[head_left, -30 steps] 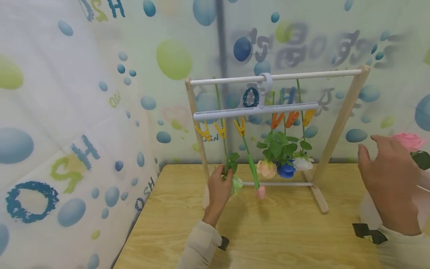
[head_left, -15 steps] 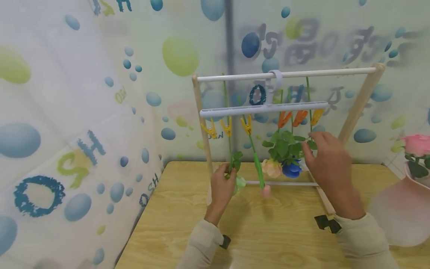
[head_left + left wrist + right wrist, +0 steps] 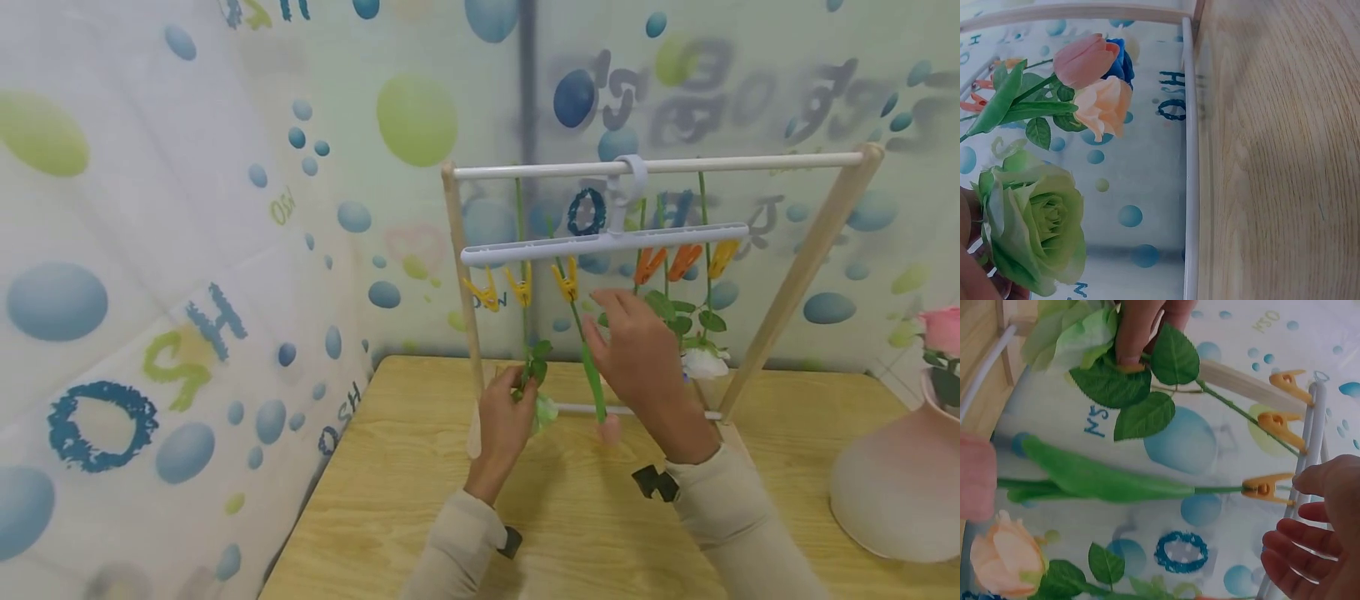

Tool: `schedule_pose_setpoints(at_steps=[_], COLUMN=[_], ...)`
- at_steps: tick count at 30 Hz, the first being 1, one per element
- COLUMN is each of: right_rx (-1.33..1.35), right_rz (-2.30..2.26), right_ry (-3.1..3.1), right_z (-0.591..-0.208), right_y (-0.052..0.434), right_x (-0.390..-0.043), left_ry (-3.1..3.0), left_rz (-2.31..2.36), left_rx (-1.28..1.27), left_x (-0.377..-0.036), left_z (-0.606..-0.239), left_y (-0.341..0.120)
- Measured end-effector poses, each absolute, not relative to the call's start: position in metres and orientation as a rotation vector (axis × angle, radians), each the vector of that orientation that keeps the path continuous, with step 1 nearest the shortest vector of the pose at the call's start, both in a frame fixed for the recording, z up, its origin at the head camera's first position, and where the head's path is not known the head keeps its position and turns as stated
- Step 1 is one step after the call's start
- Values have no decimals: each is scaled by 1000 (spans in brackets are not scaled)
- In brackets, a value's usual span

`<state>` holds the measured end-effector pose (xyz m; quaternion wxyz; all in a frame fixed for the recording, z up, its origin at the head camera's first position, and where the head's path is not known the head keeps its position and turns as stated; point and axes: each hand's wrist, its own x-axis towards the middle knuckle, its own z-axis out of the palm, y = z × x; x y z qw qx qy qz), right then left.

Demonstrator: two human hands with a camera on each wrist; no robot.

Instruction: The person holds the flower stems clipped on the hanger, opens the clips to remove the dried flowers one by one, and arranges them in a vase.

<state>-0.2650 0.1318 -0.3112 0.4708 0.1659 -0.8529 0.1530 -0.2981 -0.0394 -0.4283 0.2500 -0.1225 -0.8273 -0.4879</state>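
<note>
A wooden rack (image 3: 804, 265) on the table carries a white clip hanger (image 3: 600, 242). Flowers hang head-down from its yellow and orange clips. My left hand (image 3: 514, 397) pinches the stem of the green rose (image 3: 546, 409) just above its leaves; the rose (image 3: 1034, 232) fills the left wrist view. My right hand (image 3: 611, 327) is open with its fingers spread, beside the pink tulip's green stem (image 3: 594, 379) under the third yellow clip (image 3: 566, 282). In the right wrist view, those fingers (image 3: 1310, 553) hover close to that clip (image 3: 1266, 487) and hold nothing.
A peach rose (image 3: 1105, 107), a blue one (image 3: 1124, 57) and a white one (image 3: 703, 362) hang to the right. A frosted pink vase (image 3: 894, 477) with a pink rose (image 3: 942, 330) stands at the table's right. A bubble-print curtain (image 3: 150, 292) closes the left and back.
My right hand swung left from beside the vase, past the right-hand flowers, to the pink tulip's clip. My left hand kept its pinch on the green rose's stem.
</note>
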Motion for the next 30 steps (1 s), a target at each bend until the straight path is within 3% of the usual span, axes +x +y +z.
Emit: schedule_pose_setpoints(at_steps=[11, 30], right_rx=[449, 275], right_rz=[510, 530], right_ry=[-2156, -1980], right_z=[-310, -300], right_y=[101, 58], right_x=[-282, -310], left_ry=[-2274, -2275], left_rz=[-1349, -1294], left_rx=[-389, -411], left_x=[-295, -294], left_z=[-434, -433], left_y=[-36, -36])
